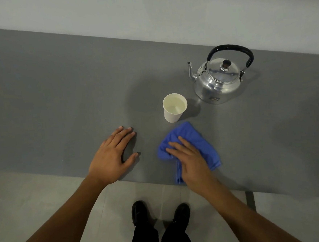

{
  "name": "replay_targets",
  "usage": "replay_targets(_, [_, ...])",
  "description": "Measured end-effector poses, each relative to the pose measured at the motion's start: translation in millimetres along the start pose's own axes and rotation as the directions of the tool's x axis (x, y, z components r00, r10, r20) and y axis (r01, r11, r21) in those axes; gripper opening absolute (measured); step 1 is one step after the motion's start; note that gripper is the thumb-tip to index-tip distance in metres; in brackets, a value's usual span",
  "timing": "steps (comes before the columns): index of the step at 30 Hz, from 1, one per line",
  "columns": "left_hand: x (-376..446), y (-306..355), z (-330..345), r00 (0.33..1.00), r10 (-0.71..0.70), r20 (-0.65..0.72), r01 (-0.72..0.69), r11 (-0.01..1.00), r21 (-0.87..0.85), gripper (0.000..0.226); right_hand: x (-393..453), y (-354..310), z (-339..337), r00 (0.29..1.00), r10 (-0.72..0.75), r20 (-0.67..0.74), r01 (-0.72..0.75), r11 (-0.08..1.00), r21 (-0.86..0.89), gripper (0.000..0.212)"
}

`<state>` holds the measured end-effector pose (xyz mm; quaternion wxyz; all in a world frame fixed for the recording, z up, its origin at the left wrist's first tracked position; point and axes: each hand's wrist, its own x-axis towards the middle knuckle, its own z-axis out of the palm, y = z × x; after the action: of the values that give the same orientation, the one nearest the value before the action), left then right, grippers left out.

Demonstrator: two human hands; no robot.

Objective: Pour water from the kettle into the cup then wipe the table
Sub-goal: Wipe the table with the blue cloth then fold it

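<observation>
Both hands flat at desk near edge: right grip splayed, pressing cloth; cup just beyond; left empty.

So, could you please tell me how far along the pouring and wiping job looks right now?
The pouring looks done: the paper cup holds water and the steel kettle stands upright, untouched. Wiping is in hand: the right hand presses flat on the blue cloth, and the left hand rests on the grey table. Most of the tabletop seems left.
</observation>
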<state>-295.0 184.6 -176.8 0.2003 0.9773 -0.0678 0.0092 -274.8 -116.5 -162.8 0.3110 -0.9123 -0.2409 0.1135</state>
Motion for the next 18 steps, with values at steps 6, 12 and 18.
replay_targets(6, [-0.6,-0.7,0.5,1.0,0.004,-0.003,-0.004,1.0,-0.002,0.069,-28.1,21.7,-31.4,0.996,0.077,-0.043,-0.077,0.997,0.0,0.059])
replay_targets(12, [-0.8,-3.5,1.5,1.0,0.007,0.008,-0.007,1.0,0.0,0.07,23.4,11.8,-19.2,0.979,0.165,-0.122,-0.173,0.984,-0.053,0.073])
replay_targets(18, [-1.1,-1.5,-0.8,1.0,0.004,0.015,-0.004,1.0,-0.007,0.071,15.7,-25.6,24.7,0.999,0.022,-0.049,-0.023,0.999,-0.026,0.063])
